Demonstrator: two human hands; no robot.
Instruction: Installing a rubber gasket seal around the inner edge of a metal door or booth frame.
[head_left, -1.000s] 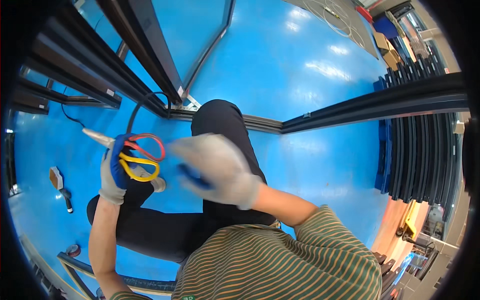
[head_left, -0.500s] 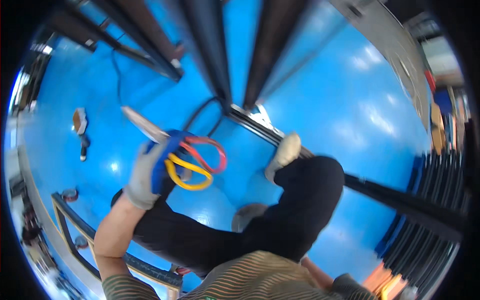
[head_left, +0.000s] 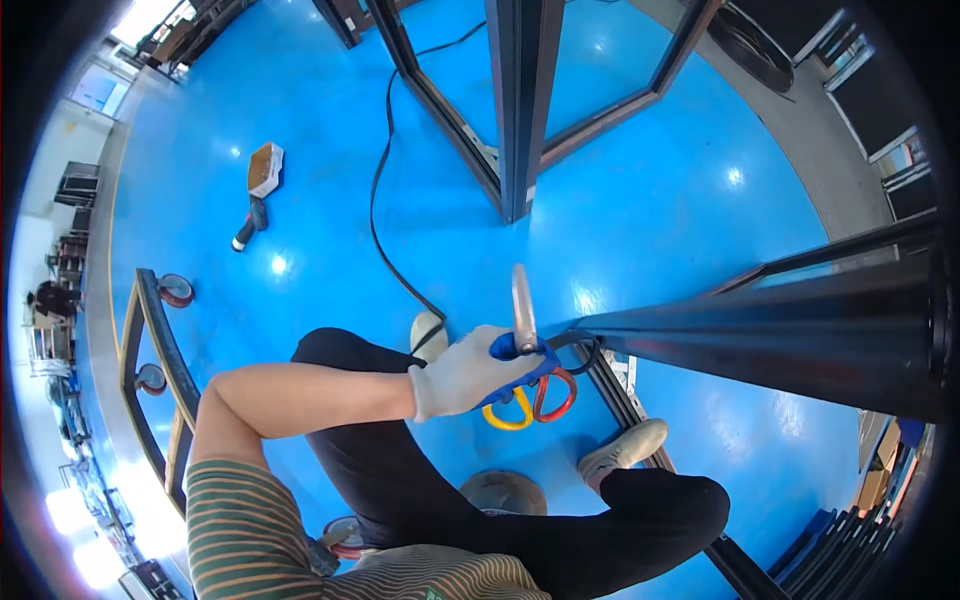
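Observation:
My left hand [head_left: 468,375], in a white work glove, grips a pair of scissors [head_left: 523,305] whose metal blade points away from me. A blue grip shows in my fist, and yellow [head_left: 508,417] and red [head_left: 556,396] handle loops hang below it. The hand is at the near end of a long dark metal frame bar [head_left: 800,335] that runs off to the right. My legs in black trousers are bent under me, with one light shoe [head_left: 626,452] by the frame. My right hand is out of sight.
A black cable [head_left: 383,200] snakes across the blue floor toward an upright dark frame [head_left: 520,110]. A small cardboard box [head_left: 265,168] and a black-handled tool [head_left: 247,227] lie far left. A trolley frame with red wheels [head_left: 150,330] stands at the left.
The view has swung round. My left hand with the scissors now sits against the end of the dark frame bar. My right hand, close to the scissors a second ago, has left the view.

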